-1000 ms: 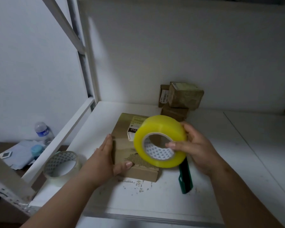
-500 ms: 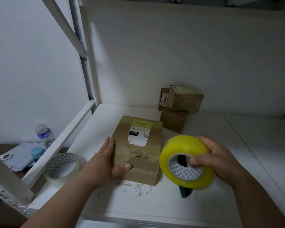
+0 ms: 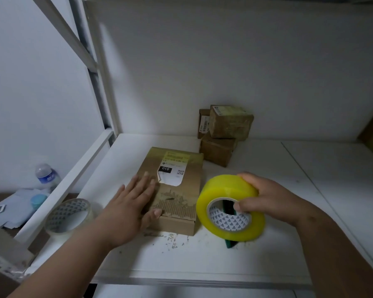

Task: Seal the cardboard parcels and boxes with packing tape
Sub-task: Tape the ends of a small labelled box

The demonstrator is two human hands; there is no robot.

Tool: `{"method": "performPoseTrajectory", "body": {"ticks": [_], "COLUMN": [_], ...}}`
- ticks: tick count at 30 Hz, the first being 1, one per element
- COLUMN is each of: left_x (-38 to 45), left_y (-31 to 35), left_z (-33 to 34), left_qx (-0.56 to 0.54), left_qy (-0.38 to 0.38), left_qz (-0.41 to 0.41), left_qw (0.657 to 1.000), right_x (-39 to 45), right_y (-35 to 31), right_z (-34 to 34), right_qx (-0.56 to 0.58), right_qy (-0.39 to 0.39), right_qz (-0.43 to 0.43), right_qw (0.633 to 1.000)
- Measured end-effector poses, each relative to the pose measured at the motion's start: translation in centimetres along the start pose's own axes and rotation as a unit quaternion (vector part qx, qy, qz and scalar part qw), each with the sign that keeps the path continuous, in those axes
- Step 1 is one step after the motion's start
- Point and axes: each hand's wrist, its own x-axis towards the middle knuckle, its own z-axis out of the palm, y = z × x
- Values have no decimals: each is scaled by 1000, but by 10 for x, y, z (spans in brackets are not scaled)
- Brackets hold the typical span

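White shelf (image 3: 256, 261): torn brown parcel (image 3: 177, 190) under flat left hand (image 3: 127, 209); right hand (image 3: 269, 198) grips yellow tape (image 3: 228, 198).

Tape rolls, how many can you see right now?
2. A yellow roll gripped in the right hand beside the parcel, and a clear roll lying at the shelf's left edge. Others may be hidden.

The scene is dim and flat, with a cool grey cast and no glare. Soft light falls from above and somewhat left: the white shelf (image 3: 235, 261) is brightest toward 6 o'clock, while the corner at 3 o'clock sinks into shadow. A faint shadow lies under the yellow tape roll (image 3: 228, 208). The left hand (image 3: 128, 208) is smeared by motion blur at its fingertips. Wide-angle distortion bends the frame bars (image 3: 88, 67) toward 10 o'clock. Fine detail looks soft and grainy throughout.
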Motion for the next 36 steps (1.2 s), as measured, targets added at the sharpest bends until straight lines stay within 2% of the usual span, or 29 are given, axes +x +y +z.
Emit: {"method": "performPoseTrajectory", "body": {"ticks": [3, 8, 16, 18, 21, 23, 25, 28, 31, 33, 36], "left_x": [-1, 1, 2, 2, 3, 3, 2, -1, -2, -2, -3], "left_y": [0, 2, 3, 8, 21, 29, 35, 39, 39, 33, 29], "left_z": [1, 0, 2, 3, 11, 15, 18, 15, 10, 16, 14], "left_qx": [-26, 6, 13, 11, 16, 22, 45, 82, 120, 104, 83], "left_qy": [-19, -27, -12, -7, 19, 32, 26, 37, 47, 33, 25], "left_qz": [8, 4, -5, -15, -37, -47, -56, -45, -2, 4, 7], "left_qw": [999, 1000, 1000, 1000, 999, 998, 997, 995, 992, 994, 996], "right_x": [4, 6, 3, 3, -2, -10, -16, -16, 0, 13, 19], "right_y": [-5, -15, -20, -23, -30, -40, -51, -67, -71, -63, -51], "right_z": [-4, -16, -28, -28, -21, -9, 11, 61, 119, 143, 152], "right_qx": [-38, -118, -242, -336, -513, -540, -534, -473, -405, -404, -449], "right_qy": [-13, -55, -26, 4, 45, 47, 63, 104, 65, 40, 13], "right_qz": [9, 33, 83, 103, 139, 150, 127, -2, -108, -113, -75], "right_qw": [999, 991, 966, 936, 846, 827, 834, 875, 905, 907, 891]}}
